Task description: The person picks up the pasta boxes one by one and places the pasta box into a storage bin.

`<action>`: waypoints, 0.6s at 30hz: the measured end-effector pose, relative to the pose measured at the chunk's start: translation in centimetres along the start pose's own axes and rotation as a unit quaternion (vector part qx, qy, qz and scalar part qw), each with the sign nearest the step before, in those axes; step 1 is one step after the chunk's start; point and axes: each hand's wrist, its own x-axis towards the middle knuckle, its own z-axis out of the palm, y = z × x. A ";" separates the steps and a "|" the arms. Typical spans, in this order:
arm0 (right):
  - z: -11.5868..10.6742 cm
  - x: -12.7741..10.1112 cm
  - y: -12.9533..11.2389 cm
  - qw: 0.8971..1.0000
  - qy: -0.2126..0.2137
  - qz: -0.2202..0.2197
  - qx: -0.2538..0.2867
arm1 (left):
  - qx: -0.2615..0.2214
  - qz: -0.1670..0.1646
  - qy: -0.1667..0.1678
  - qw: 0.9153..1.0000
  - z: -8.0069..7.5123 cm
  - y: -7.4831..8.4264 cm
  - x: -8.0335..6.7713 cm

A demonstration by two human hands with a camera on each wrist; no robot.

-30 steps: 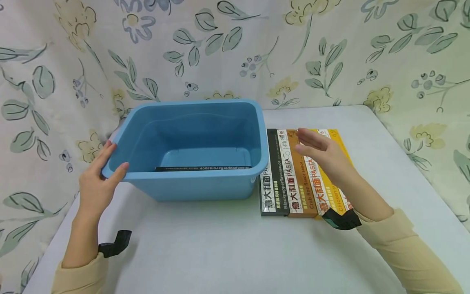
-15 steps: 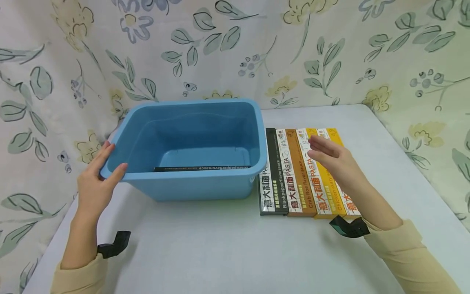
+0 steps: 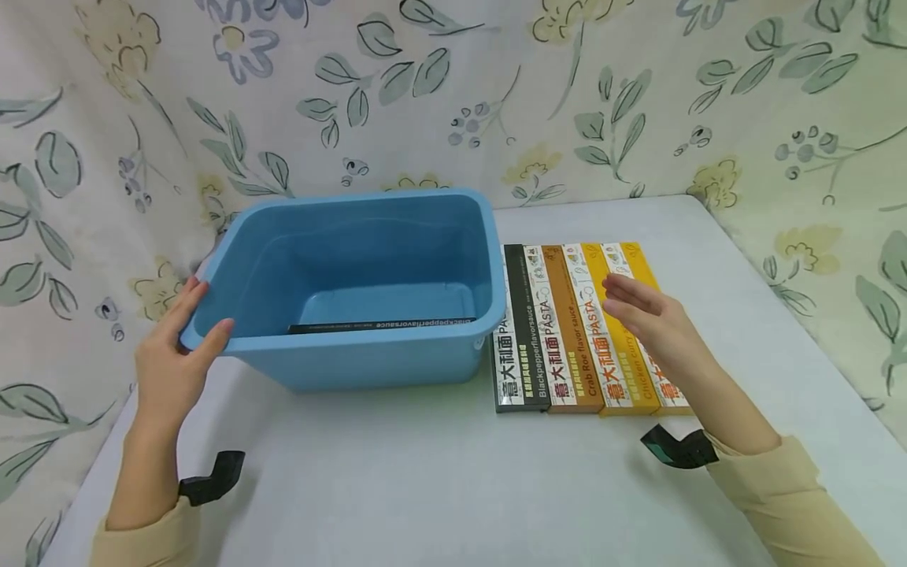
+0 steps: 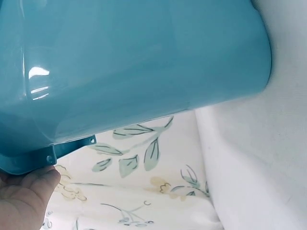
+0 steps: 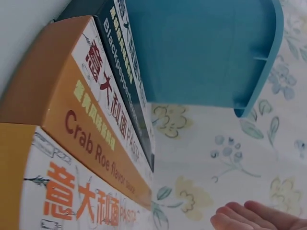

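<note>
A light blue plastic bin [image 3: 368,364] stands on the table, with a black box [image 3: 383,326] lying inside against its near wall. My left hand [image 3: 173,354] holds the bin's near left corner, thumb over the rim; in the left wrist view its fingers [image 4: 38,184] reach under the rim. To the bin's right lie flat pasta boxes side by side: a black pepper one [image 3: 533,362], a brown crab roe one [image 3: 579,370] and yellow ones [image 3: 631,378]. Over the yellow boxes hovers my right hand [image 3: 655,323], holding nothing, its fingers extended together toward the bin.
A white-covered table [image 3: 397,488] extends in front of the bin and right of the boxes. Floral cloth [image 3: 453,94] hangs behind and along both sides. Black bands [image 3: 680,447] sit on both wrists.
My right hand has drifted right and slightly nearer, from over the brown box to over the yellow ones. My left hand keeps its place on the bin; the head view has shifted slightly.
</note>
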 end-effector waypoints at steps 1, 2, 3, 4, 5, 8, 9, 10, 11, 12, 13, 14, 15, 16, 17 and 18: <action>-0.1 -0.1 0.2 1.000 0.000 0.001 -0.001 | 0.000 0.004 0.003 1.000 0.0 0.0 0.0; -0.2 -0.1 0.3 1.000 0.000 0.002 -0.007 | -0.002 0.007 0.006 1.000 0.0 0.0 0.0; -0.3 -0.2 0.5 1.000 0.001 0.005 -0.013 | -0.002 0.010 0.007 1.000 0.0 0.0 0.0; -0.5 -0.3 0.8 1.000 0.002 0.011 -0.017 | -0.002 0.013 0.008 1.000 0.1 0.0 0.0; -0.7 -0.3 1.0 1.000 0.004 0.017 -0.024 | -0.004 0.015 0.008 1.000 0.1 0.1 0.0; -1.4 -0.7 1.8 0.998 0.013 0.040 -0.053 | -0.008 0.020 0.004 1.000 0.3 0.1 0.0; -1.7 -0.8 2.1 0.997 0.016 0.046 -0.062 | -0.009 0.021 0.003 1.000 0.3 0.2 0.0; -2.0 -0.9 2.3 0.996 0.019 0.051 -0.068 | -0.010 0.021 0.002 1.000 0.4 0.2 0.0; -2.2 -1.0 2.5 0.995 0.022 0.057 -0.080 | -0.010 0.018 0.000 1.000 0.4 0.2 0.0; -2.5 -1.1 2.7 0.994 0.024 0.062 -0.088 | -0.010 0.017 0.000 1.000 0.4 0.2 0.0; -2.7 -1.2 2.9 0.993 0.026 0.065 -0.096 | -0.010 0.015 0.000 1.000 0.3 0.2 0.0; -2.9 -1.2 3.1 0.992 0.027 0.068 -0.101 | -0.011 0.012 0.000 1.000 0.3 0.2 0.0; -3.1 -1.3 3.3 0.991 0.030 0.074 -0.111 | -0.012 0.010 0.000 1.000 0.2 0.2 -0.1; -3.3 -1.4 3.5 0.989 0.033 0.079 -0.118 | -0.011 0.008 0.001 1.000 0.2 0.2 -0.1; -3.4 -1.4 3.7 0.988 0.036 0.085 -0.124 | -0.010 0.007 0.002 1.000 0.1 0.2 -0.1; -3.6 -1.5 3.9 0.987 0.040 0.090 -0.128 | -0.010 0.006 0.002 1.000 0.0 0.2 -0.2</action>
